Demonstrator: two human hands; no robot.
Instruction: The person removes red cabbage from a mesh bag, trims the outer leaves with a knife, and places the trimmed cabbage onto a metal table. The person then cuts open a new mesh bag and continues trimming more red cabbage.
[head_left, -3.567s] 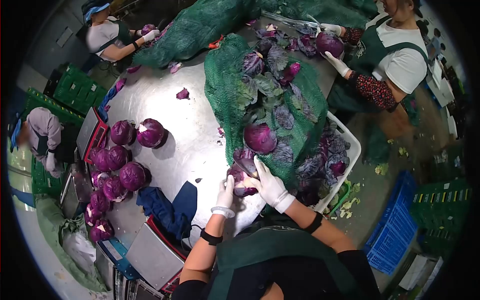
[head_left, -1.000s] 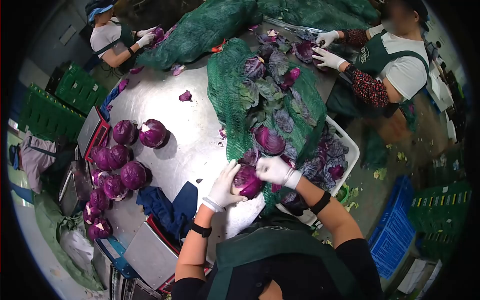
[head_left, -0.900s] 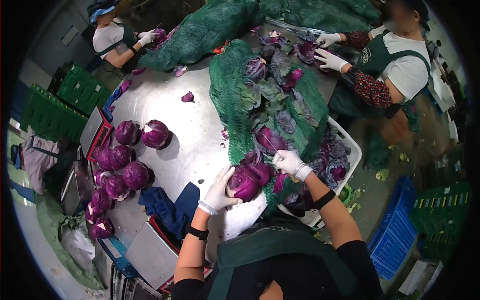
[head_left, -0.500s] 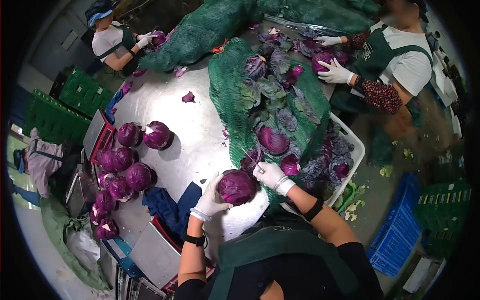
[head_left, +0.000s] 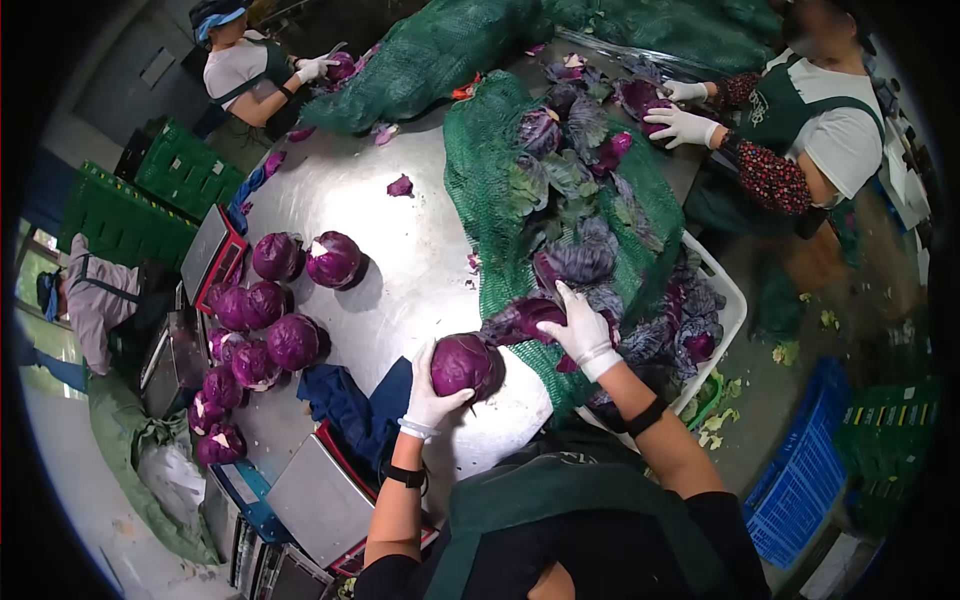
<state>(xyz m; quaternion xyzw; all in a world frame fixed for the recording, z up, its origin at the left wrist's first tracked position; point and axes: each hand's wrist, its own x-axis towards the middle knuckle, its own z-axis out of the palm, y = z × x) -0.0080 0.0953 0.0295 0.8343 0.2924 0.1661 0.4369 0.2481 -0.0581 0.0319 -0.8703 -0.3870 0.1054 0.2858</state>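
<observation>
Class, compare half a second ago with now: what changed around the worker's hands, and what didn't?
The left hand, cupped around the cabbage, has shifted it slightly left, toward the blue cloth. The right hand has moved away from it, to the right, onto purple leaves; the knife it held no longer shows clearly, so whether it was released is uncertain. The cabbage group at left and the cloth stayed put.

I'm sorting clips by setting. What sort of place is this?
Probably a produce-packing or trimming room: red cabbages sit grouped on a metal table, a bulging green net sack lies at its far side, and green plastic crates stand at the picture's left.
</observation>
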